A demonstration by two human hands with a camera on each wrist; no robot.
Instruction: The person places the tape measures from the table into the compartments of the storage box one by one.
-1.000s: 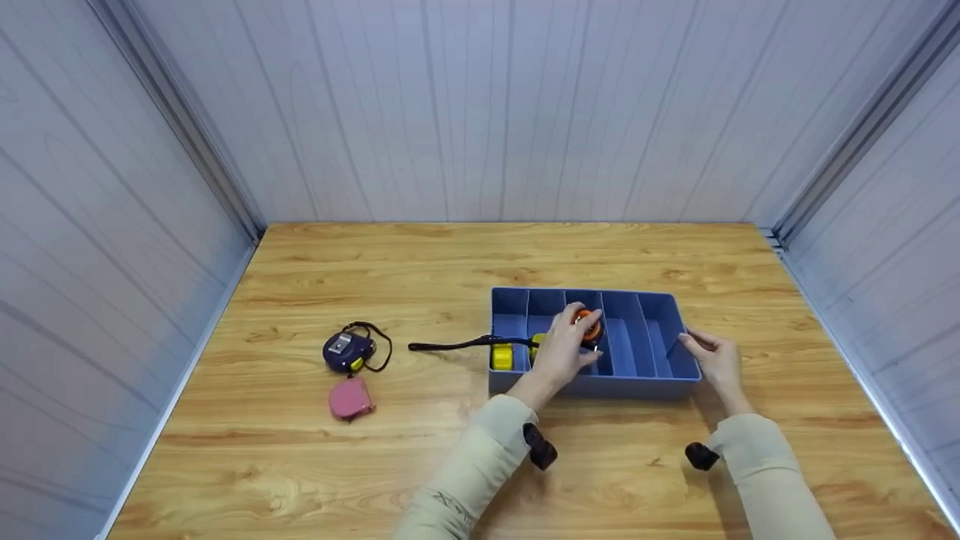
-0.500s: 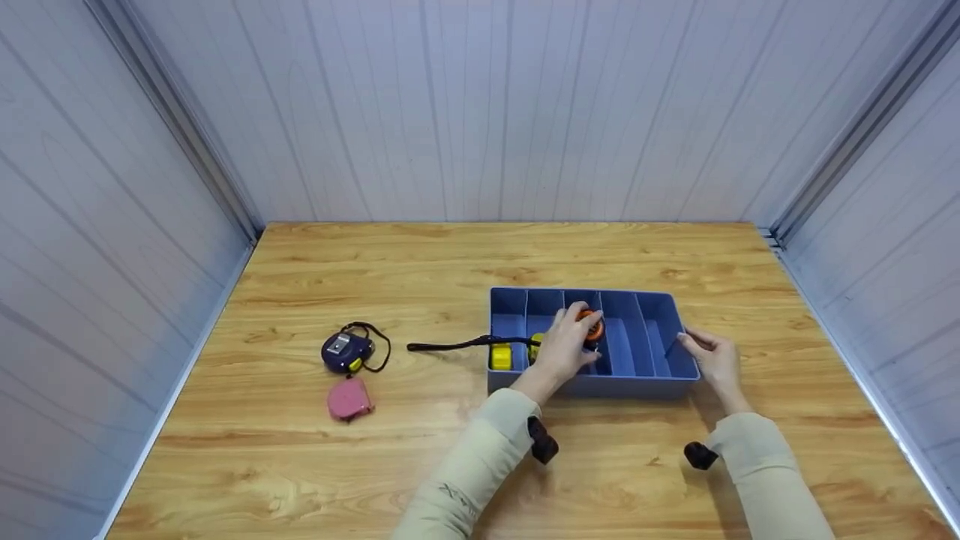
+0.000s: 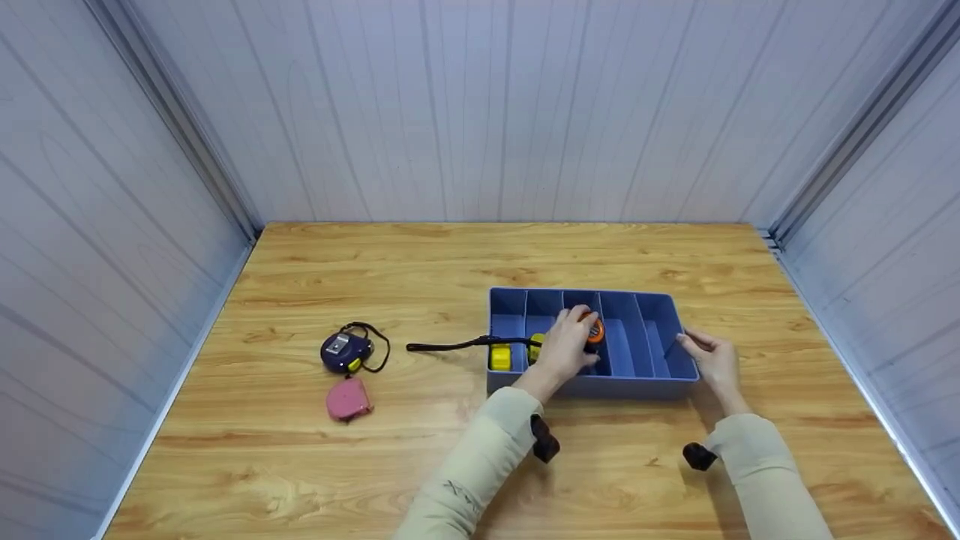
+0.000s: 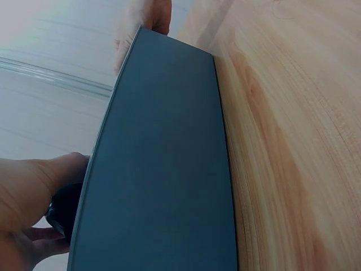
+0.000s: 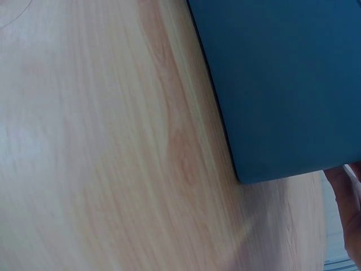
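My left hand (image 3: 562,349) grips an orange and black tape measure (image 3: 595,330) inside the middle compartment of a blue divided box (image 3: 630,388). In the left wrist view the tape's dark body (image 4: 63,210) shows between thumb and fingers, just over the box's front wall (image 4: 158,152). My right hand (image 3: 716,367) pinches the box's right end wall at the rim. A yellow tape measure (image 3: 500,357) lies in the leftmost compartment. Another yellow one (image 3: 534,348) sits in the second compartment, partly hidden by my left hand.
A black wrist strap (image 3: 446,346) reaches out over the box's left edge onto the wooden table (image 3: 300,480). Farther left lie a dark blue tape measure (image 3: 346,351) with a looped cord and a pink tape measure (image 3: 349,400). White panel walls (image 3: 465,112) enclose the table.
The orange and black tape measure has shifted slightly right and down within its compartment, my left hand moving with it. My right hand stays at the box's end wall.
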